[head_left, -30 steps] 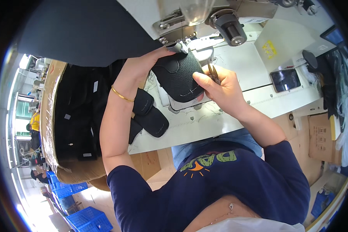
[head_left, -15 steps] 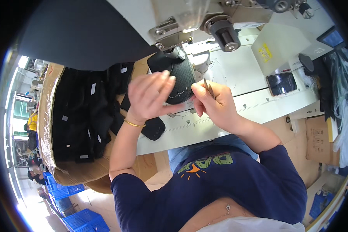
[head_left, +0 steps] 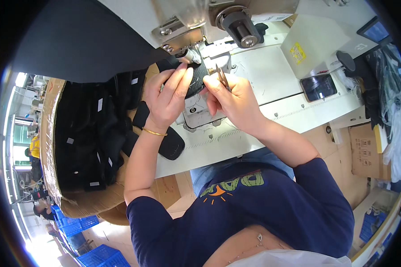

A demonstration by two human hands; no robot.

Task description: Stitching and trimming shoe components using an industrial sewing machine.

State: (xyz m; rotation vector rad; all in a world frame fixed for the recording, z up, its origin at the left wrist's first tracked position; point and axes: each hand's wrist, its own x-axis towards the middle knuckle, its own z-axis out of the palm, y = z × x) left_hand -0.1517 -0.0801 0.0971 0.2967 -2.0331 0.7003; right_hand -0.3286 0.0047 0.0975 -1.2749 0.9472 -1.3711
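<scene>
Fingers (head_left: 176, 86) of the left hand (head_left: 161, 106) are stretched and close together, laid over the left side of a black fabric piece (head_left: 198, 80); we cannot tell whether they also pinch it from below. In the right hand (head_left: 232, 101) we see the thumb and fingers closed around one pair of thread snips (head_left: 223, 79), its blades slightly apart and pointing away from the near edge of the surface. We find the piece just below the sewing machine head (head_left: 185, 40), in the left part of the white table (head_left: 218, 149), well inside its near edge. It lies beneath the left fingers and just left of the right thumb, so the left hand is nearer. Its long axis is mostly hidden from us. We count one piece at the machine, one smartphone (head_left: 318, 86) toward the right end, and at least two loose black pieces (head_left: 171, 146) by the left edge; those heaped in the cardboard carton (head_left: 82, 209) we cannot count
</scene>
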